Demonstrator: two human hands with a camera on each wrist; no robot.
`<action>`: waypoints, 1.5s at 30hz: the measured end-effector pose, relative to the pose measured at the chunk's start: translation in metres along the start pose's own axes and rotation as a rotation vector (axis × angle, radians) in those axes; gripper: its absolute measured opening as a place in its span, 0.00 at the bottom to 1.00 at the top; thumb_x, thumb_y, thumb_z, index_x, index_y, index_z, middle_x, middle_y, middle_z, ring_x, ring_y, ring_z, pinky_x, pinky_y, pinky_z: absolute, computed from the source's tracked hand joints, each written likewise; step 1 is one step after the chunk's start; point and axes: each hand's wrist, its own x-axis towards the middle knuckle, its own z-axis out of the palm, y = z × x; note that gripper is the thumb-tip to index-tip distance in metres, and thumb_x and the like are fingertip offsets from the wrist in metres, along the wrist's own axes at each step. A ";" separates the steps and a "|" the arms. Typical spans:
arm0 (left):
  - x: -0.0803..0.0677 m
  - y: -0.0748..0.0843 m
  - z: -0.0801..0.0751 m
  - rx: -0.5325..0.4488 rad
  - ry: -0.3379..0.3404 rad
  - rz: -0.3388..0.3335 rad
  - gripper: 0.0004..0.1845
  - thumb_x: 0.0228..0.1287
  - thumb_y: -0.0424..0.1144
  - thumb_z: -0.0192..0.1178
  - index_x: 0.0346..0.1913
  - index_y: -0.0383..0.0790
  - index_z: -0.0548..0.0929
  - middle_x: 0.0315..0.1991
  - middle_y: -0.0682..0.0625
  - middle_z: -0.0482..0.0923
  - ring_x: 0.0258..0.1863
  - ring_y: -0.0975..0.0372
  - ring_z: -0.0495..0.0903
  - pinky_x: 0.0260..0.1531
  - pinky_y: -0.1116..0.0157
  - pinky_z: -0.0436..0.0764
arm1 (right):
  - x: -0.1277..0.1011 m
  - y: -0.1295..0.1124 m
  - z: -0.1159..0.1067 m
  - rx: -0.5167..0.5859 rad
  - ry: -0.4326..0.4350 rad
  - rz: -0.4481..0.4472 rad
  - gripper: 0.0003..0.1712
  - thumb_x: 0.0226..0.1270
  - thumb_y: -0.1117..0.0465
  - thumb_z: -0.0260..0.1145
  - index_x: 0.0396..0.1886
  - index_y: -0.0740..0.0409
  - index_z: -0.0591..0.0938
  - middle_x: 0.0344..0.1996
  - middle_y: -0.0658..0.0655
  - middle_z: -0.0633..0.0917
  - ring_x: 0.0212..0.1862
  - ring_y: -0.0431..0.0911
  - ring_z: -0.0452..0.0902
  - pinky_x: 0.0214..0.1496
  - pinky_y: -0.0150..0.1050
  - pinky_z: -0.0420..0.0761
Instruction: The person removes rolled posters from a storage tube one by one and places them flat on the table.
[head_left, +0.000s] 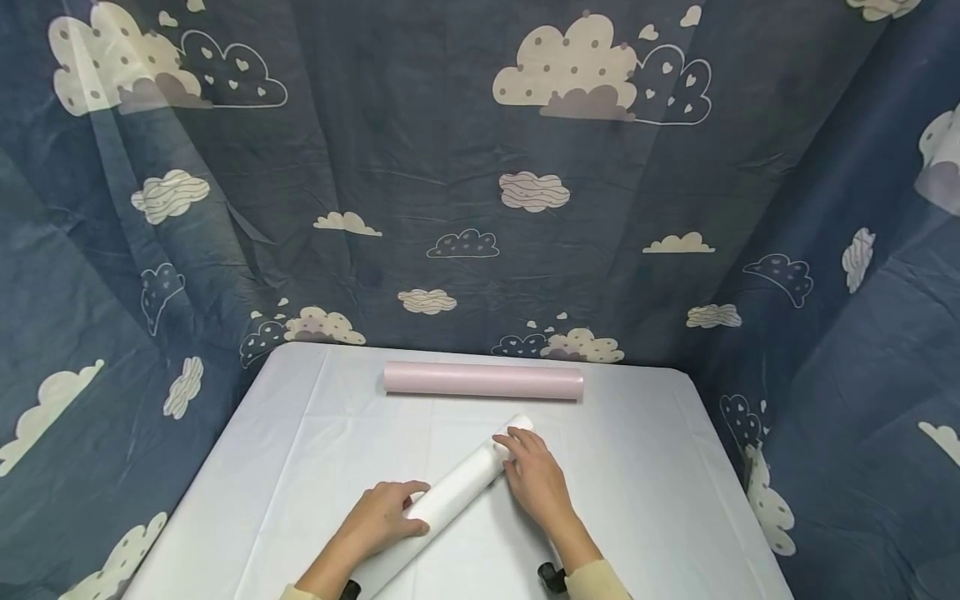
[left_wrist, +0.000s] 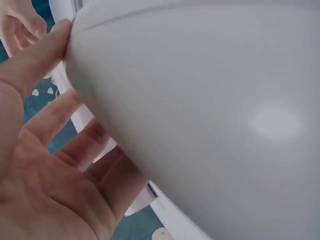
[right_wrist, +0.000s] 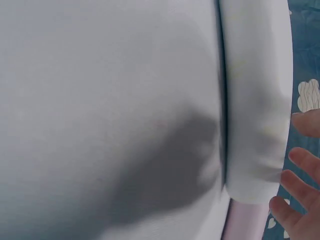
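Diagonally across the surface (head_left: pixel 645 492), the white roll (head_left: pixel 461 486) lies with its long axis running toward the far edge, gripped along its length by the left hand (head_left: pixel 378 521), while the right hand (head_left: pixel 542 479), fingers relaxed, touches near its far end.

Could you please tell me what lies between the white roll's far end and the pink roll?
Only a bare strip of the white tabletop lies between the white roll's far end and the pink roll, as the head view shows.

The white roll (head_left: pixel 461 485) looks smooth and glossy, the pink roll (head_left: pixel 483 381) satiny, the curtain (head_left: pixel 420 158) wrinkled cloth.
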 end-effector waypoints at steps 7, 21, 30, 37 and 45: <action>-0.004 0.002 0.007 -0.065 -0.010 -0.007 0.35 0.60 0.48 0.77 0.70 0.45 0.82 0.30 0.55 0.81 0.23 0.65 0.76 0.22 0.67 0.77 | -0.008 0.001 -0.001 0.062 0.035 0.098 0.27 0.64 0.63 0.78 0.62 0.45 0.85 0.71 0.59 0.79 0.73 0.61 0.75 0.49 0.56 0.90; -0.008 0.011 0.021 -0.098 0.017 -0.054 0.37 0.58 0.50 0.78 0.70 0.44 0.81 0.32 0.51 0.84 0.24 0.64 0.80 0.23 0.65 0.83 | -0.017 -0.028 0.007 0.281 -0.239 0.378 0.35 0.73 0.42 0.68 0.76 0.45 0.74 0.40 0.55 0.84 0.33 0.41 0.73 0.32 0.37 0.73; -0.010 0.013 0.030 -0.132 0.017 -0.071 0.38 0.58 0.50 0.78 0.71 0.41 0.81 0.32 0.48 0.85 0.25 0.63 0.80 0.22 0.64 0.83 | -0.018 -0.039 0.011 0.260 -0.287 0.360 0.38 0.72 0.40 0.68 0.76 0.48 0.73 0.39 0.55 0.86 0.34 0.42 0.78 0.32 0.40 0.77; -0.016 0.011 0.032 -0.250 -0.055 -0.039 0.38 0.63 0.47 0.75 0.73 0.36 0.77 0.42 0.42 0.88 0.30 0.60 0.87 0.25 0.58 0.90 | -0.015 -0.035 0.011 0.247 -0.281 0.341 0.35 0.71 0.43 0.69 0.74 0.46 0.75 0.37 0.52 0.85 0.35 0.42 0.76 0.33 0.40 0.75; -0.020 0.013 0.035 -0.302 -0.102 -0.030 0.38 0.65 0.47 0.74 0.74 0.35 0.75 0.44 0.43 0.88 0.36 0.58 0.89 0.32 0.53 0.92 | -0.010 -0.026 0.004 0.303 -0.358 0.301 0.33 0.72 0.48 0.68 0.75 0.44 0.75 0.37 0.51 0.81 0.33 0.43 0.72 0.33 0.39 0.72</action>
